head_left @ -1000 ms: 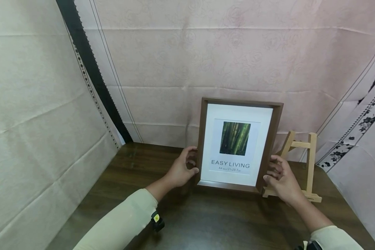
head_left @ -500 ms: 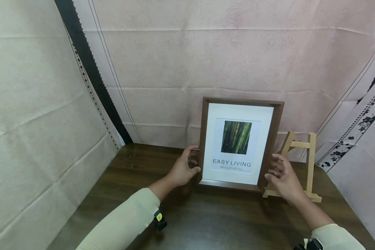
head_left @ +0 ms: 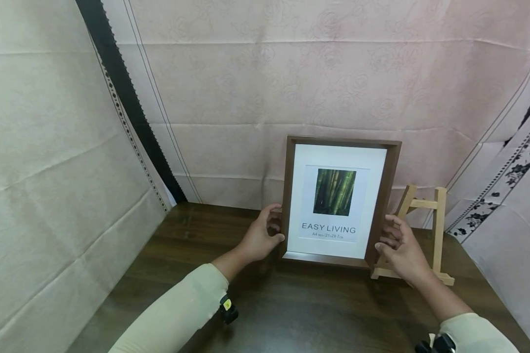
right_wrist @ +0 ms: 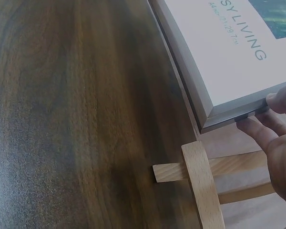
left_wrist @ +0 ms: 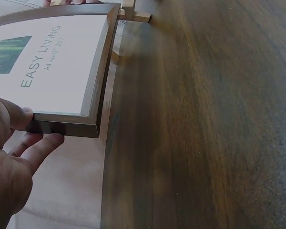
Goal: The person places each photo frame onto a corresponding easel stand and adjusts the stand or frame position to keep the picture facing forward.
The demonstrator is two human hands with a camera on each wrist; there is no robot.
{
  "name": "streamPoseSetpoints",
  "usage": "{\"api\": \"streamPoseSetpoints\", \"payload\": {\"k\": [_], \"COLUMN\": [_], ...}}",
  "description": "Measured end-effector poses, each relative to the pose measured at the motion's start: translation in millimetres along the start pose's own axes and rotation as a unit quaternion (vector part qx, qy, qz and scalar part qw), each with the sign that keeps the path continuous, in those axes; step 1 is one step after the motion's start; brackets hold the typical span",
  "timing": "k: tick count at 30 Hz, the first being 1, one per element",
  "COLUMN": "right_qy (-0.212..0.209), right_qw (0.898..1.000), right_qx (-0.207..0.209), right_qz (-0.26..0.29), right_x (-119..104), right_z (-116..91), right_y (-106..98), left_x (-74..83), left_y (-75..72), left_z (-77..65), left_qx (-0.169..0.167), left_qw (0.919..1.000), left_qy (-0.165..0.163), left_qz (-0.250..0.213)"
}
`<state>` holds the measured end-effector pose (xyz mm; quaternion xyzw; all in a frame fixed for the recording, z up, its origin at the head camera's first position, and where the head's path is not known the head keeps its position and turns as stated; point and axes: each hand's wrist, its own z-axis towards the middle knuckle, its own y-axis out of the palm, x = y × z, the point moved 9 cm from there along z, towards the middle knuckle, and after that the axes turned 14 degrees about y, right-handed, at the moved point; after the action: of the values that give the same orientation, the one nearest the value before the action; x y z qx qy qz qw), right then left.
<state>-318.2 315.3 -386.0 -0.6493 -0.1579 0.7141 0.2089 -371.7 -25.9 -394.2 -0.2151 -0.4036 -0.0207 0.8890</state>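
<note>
Head: the rectangular brown picture frame [head_left: 343, 142] (white-bordered bamboo print [head_left: 334, 192] inside) is between left hand [head_left: 257, 240] and right hand [head_left: 404, 255]. Left wrist: fingers and thumb pinch one edge, parted by frame thickness. Right wrist: opposite edge pinched likewise; flat-slatted, pale-grained wooden easel [right_wrist: 202, 181] beside the fingers.

Both arms [head_left: 226, 266] reach forward, left fingers [left_wrist: 44, 149] and right fingers [right_wrist: 255, 132] bent, pinching.

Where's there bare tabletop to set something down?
The table has two bare patches: in front of the picture frame, between the left sleeve and right sleeve; and at left, between the left sleeve and the left-side cloth. It's crowded at right, where the picture frame, right hand and easel bunch up.
</note>
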Motion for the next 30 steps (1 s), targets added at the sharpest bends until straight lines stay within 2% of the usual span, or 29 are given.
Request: {"api": "streamPoseSetpoints", "payload": {"k": [12,18,30], "right_qy": [-0.008,-0.009,-0.006], "right_qw": [1.000,1.000,0.999], "right_qx": [0.010,0.013,0.022], "right_qz": [-0.007,-0.014,-0.023], "right_x": [0.7,1.4,3.4], "right_z": [0.6,1.8,3.4], "right_y": [-5.7,-8.8,-11.0], "left_x": [4.2,2.1,-0.8], "left_y": [5.4,8.1,11.6], "left_z": [4.9,8.5,10.9], "left_qx": [-0.003,-0.007,-0.007], "left_qw": [1.0000,0.9997,0.9998], "left_qy": [-0.004,-0.019,-0.017], "left_qz": [0.005,0.014,0.005]}}
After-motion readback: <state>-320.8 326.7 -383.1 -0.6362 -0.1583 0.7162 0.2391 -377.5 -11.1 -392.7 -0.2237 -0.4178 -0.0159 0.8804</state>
